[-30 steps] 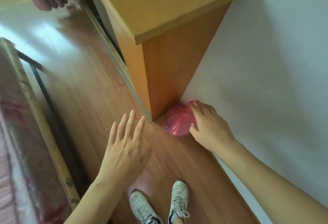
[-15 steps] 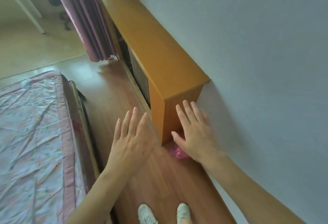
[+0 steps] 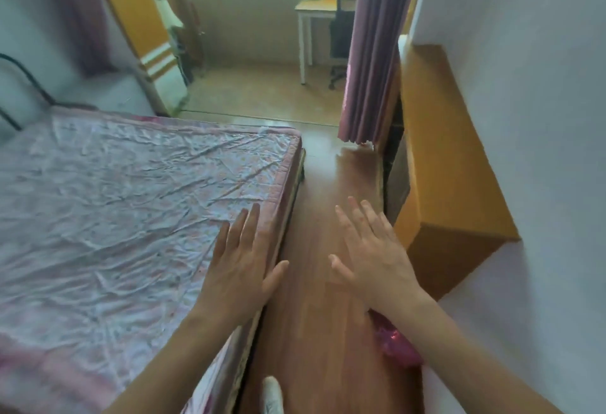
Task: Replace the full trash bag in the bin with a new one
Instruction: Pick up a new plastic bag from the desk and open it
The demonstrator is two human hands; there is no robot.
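A crumpled pink trash bag (image 3: 395, 346) lies on the wooden floor against the white wall, beside the end of the orange cabinet; my right forearm covers part of it. My right hand (image 3: 372, 256) hovers above the floor, fingers spread, holding nothing, well above and away from the bag. My left hand (image 3: 242, 266) is also open and empty, held over the edge of the bed. No bin is in view.
A bed (image 3: 131, 203) with a wrinkled pink sheet fills the left. A low orange cabinet (image 3: 449, 184) runs along the right wall. A narrow strip of wooden floor (image 3: 328, 177) lies between them. Purple curtain (image 3: 370, 62), desk (image 3: 316, 6) and black chair (image 3: 342, 33) stand beyond.
My right hand let go of the pink bag, which stays on the floor by the wall. My view swung up and left from the cabinet corner to the room; both hands rose, open.
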